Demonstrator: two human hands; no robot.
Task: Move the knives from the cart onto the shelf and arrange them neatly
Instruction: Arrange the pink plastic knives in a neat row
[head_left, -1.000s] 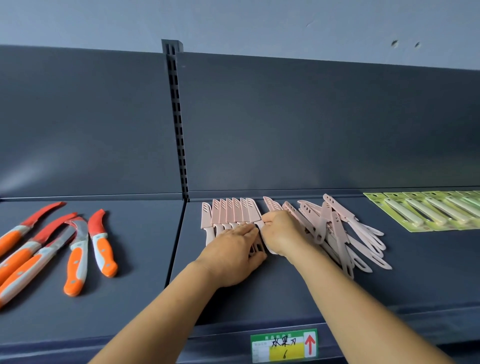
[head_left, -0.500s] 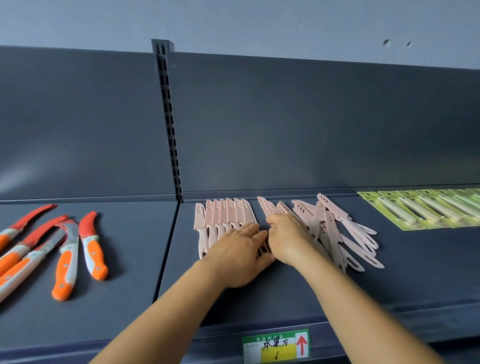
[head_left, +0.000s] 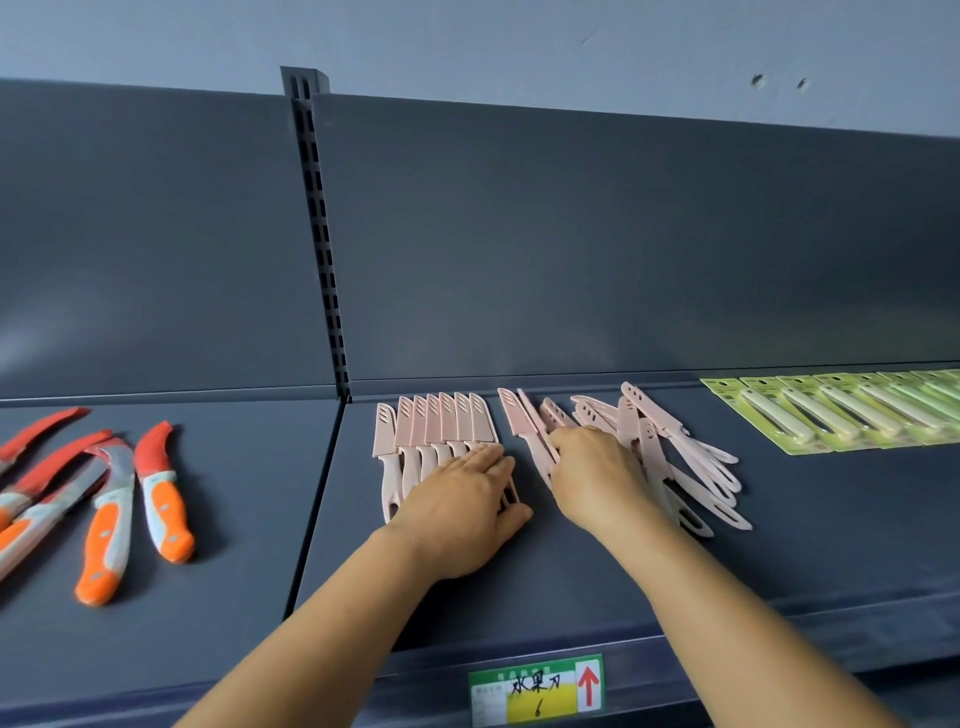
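Observation:
A neat row of pink sheathed knives (head_left: 441, 423) lies on the dark grey shelf (head_left: 545, 582), blades pointing to the back. My left hand (head_left: 462, 514) lies flat on their handles, fingers straight. To the right, one pink knife (head_left: 519, 423) lies apart from the row, and my right hand (head_left: 597, 475) holds its handle, fingers curled over it. Behind my right hand a loose pile of pink knives (head_left: 675, 457) lies crisscrossed. The cart is out of view.
Several orange-handled knives with red sheaths (head_left: 156, 493) lie on the left shelf section. Green carded knives (head_left: 841, 415) overlap in a row at the far right. A slotted upright (head_left: 322, 249) splits the back panel. A green and yellow price label (head_left: 537, 688) sits on the shelf's front edge.
My right hand has drawn back to the right from my left hand, leaving a gap between the neat row and the single knife. The view has shifted a little.

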